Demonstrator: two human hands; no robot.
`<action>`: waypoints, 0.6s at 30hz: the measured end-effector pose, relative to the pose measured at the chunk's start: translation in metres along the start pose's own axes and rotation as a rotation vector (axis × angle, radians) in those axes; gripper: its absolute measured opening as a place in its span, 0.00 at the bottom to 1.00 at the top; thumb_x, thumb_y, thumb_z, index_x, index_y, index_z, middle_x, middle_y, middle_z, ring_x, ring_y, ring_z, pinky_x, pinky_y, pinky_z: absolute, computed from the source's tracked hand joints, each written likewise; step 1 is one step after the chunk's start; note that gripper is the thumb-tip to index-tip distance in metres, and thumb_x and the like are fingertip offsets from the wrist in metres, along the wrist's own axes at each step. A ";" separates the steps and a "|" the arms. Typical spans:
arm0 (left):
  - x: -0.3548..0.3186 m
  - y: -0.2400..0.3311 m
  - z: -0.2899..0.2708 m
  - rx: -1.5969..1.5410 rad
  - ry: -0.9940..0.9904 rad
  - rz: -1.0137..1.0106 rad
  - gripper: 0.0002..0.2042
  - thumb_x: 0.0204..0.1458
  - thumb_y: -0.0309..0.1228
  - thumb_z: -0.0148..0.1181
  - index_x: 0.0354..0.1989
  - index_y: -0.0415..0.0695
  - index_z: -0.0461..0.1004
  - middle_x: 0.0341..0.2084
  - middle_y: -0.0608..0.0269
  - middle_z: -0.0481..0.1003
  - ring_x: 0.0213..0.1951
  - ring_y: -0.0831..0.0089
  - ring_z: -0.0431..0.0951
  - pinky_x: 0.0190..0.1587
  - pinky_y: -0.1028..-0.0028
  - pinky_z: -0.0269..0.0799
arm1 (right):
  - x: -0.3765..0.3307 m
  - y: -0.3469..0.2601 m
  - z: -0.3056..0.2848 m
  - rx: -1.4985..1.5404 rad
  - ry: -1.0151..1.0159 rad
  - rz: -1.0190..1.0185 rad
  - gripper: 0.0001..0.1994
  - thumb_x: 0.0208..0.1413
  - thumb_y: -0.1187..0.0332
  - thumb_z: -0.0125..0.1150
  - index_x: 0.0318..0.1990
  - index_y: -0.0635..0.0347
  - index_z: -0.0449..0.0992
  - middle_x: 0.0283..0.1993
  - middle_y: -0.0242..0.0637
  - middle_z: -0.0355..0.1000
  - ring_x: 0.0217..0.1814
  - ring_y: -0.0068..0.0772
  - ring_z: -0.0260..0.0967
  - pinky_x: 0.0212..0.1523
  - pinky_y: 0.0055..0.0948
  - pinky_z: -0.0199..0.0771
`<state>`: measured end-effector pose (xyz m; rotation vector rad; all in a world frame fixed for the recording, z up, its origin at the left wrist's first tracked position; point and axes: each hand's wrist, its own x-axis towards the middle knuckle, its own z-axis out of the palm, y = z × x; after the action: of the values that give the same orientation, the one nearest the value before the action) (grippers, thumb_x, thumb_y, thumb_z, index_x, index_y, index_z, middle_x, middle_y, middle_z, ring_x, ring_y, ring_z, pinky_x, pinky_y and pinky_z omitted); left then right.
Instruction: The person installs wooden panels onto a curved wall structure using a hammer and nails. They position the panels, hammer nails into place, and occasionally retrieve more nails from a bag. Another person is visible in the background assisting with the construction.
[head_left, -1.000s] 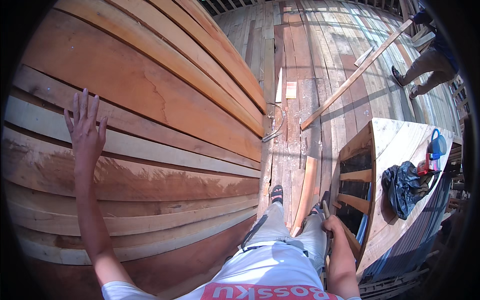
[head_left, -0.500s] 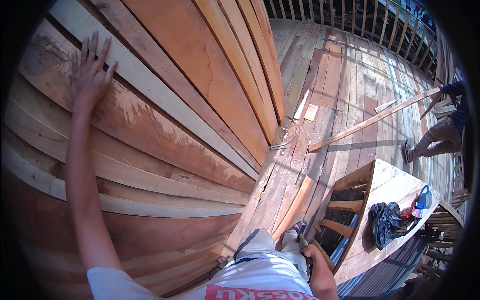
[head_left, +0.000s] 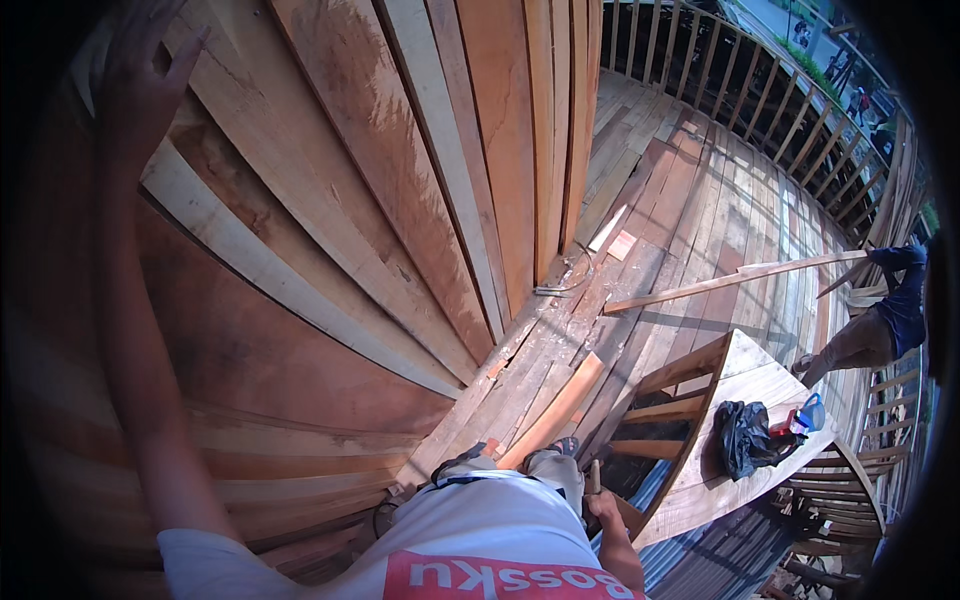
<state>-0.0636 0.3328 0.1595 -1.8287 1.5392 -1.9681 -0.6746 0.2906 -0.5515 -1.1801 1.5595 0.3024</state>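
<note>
My left hand (head_left: 145, 75) is raised at the upper left, fingers apart, against a wall of upright wooden planks (head_left: 330, 190). Its fingertips fall in shadow near the picture's rim, so whether they press on the wood is hard to tell. Low by my right thigh, my right hand (head_left: 603, 507) is closed around a short wooden handle (head_left: 595, 476); the rest of that tool is hidden. A loose reddish board (head_left: 556, 410) lies on the floor by my feet.
A plywood-topped stand (head_left: 690, 475) to my right bears a black plastic bag (head_left: 743, 440) and a blue container (head_left: 811, 412). Beyond it, a co-worker (head_left: 880, 310) holds a long plank (head_left: 740, 280) slanting to the floor. A slatted railing (head_left: 730, 75) bounds the far side.
My view has shifted along the plank wall, and my left hand now sits higher, nearer the rim. My right hand keeps its grip. The co-worker's long plank lies at a flatter slant.
</note>
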 end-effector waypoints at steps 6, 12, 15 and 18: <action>-0.135 -0.015 -0.053 0.049 0.183 -0.241 0.24 0.56 0.45 0.58 0.61 0.55 0.68 0.61 0.58 0.66 0.63 0.56 0.64 0.63 0.50 0.55 | -0.015 0.014 0.044 -0.105 0.063 -0.077 0.20 0.51 0.59 0.54 0.39 0.72 0.78 0.32 0.49 0.76 0.37 0.47 0.76 0.39 0.38 0.73; -0.194 0.001 -0.037 0.389 -0.036 -0.323 0.30 0.57 0.57 0.49 0.67 0.62 0.60 0.63 0.58 0.63 0.63 0.55 0.62 0.61 0.49 0.56 | 0.027 0.048 0.021 -0.353 -0.220 -0.002 0.13 0.57 0.63 0.54 0.38 0.64 0.77 0.27 0.37 0.73 0.32 0.33 0.74 0.32 0.37 0.76; -0.189 0.011 -0.035 0.366 -0.041 -0.308 0.27 0.59 0.53 0.49 0.65 0.58 0.63 0.64 0.58 0.61 0.63 0.56 0.61 0.61 0.49 0.55 | -0.016 -0.016 0.036 -0.524 -0.214 0.101 0.16 0.58 0.61 0.53 0.44 0.66 0.75 0.35 0.40 0.74 0.36 0.35 0.74 0.37 0.38 0.76; -0.197 0.007 -0.027 0.635 -0.133 -0.278 0.29 0.54 0.42 0.56 0.65 0.51 0.61 0.66 0.52 0.57 0.67 0.51 0.55 0.65 0.48 0.47 | -0.038 -0.051 0.046 -0.754 -0.278 -0.047 0.21 0.59 0.56 0.50 0.47 0.66 0.74 0.42 0.48 0.73 0.44 0.42 0.73 0.47 0.40 0.72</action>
<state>-0.0294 0.4670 0.0165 -1.8840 0.5361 -2.0552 -0.6101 0.3195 -0.5165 -1.6524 1.1898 1.0404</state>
